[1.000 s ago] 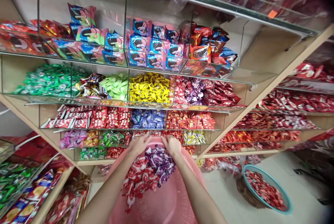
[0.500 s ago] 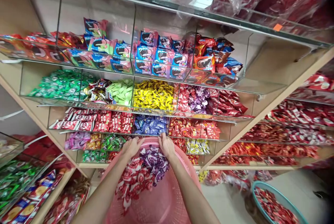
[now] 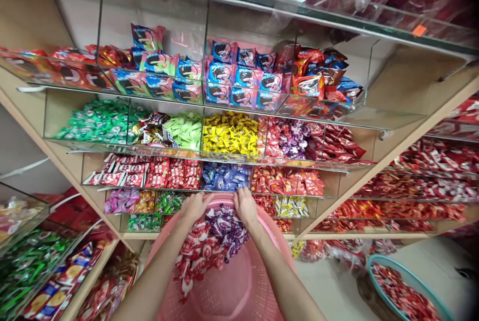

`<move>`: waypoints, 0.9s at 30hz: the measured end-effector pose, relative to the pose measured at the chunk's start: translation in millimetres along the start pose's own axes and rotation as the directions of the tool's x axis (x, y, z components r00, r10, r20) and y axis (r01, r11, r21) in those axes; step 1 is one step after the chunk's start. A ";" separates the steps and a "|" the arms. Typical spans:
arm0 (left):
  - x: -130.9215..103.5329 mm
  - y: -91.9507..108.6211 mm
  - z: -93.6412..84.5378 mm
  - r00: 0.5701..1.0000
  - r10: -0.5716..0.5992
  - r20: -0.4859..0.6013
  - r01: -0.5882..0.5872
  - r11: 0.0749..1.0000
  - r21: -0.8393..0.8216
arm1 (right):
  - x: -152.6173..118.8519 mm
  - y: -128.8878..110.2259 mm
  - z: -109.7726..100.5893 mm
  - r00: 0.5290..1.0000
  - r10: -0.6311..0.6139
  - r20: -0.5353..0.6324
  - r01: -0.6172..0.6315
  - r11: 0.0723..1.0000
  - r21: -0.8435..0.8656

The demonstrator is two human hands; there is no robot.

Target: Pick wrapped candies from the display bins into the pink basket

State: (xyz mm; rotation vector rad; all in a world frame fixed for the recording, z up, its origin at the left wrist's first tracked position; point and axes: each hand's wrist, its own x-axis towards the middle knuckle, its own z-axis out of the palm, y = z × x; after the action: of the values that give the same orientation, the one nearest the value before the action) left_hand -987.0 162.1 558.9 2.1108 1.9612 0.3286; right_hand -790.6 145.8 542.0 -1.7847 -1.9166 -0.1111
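Note:
Both my hands are at the far rim of a pink plastic basket [image 3: 239, 293]. My left hand [image 3: 195, 207] is closed over the rim on the left, and my right hand [image 3: 246, 206] grips it a little to the right. Red-and-white wrapped candies [image 3: 200, 248] lie inside on the left, against the far wall. Purple-and-white candies [image 3: 229, 229] are heaped beside them, between my hands. The bottom of the basket shows bare toward me. Just beyond the rim is a shelf compartment of blue packets [image 3: 224, 177].
Glass-fronted shelves hold yellow candies [image 3: 231, 134], green candies [image 3: 103, 121] and blue-pink cookie packs [image 3: 219, 73]. Wooden side panels slant down on both sides. A teal basin [image 3: 407, 288] of red candies stands on the floor at lower right.
The shelves, the basket and both hands appear shifted slightly to the right in the view. My hands keep their places on the rim, and the candies lie much as before.

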 end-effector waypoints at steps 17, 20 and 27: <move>15.3 -10.3 3.5 0.999 -0.047 -0.006 0.047 0.999 -0.027 | 9.3 -13.0 7.2 1.000 0.010 -0.028 -0.011 0.999 -0.049; 16.5 -10.1 3.4 0.999 -0.052 -0.012 0.052 0.998 -0.019 | 8.9 -16.1 5.5 0.999 0.026 -0.024 -0.028 0.997 -0.077; 14.6 -4.6 1.3 0.997 -0.075 -0.014 0.075 0.997 -0.003 | 26.1 -26.8 -1.3 0.998 0.066 -0.024 -0.068 0.989 -0.133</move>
State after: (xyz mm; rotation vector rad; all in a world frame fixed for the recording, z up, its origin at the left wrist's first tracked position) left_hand -989.9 176.9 556.2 2.0324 2.0409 0.3331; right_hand -815.7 165.5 561.6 -1.9263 -1.8725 -0.2380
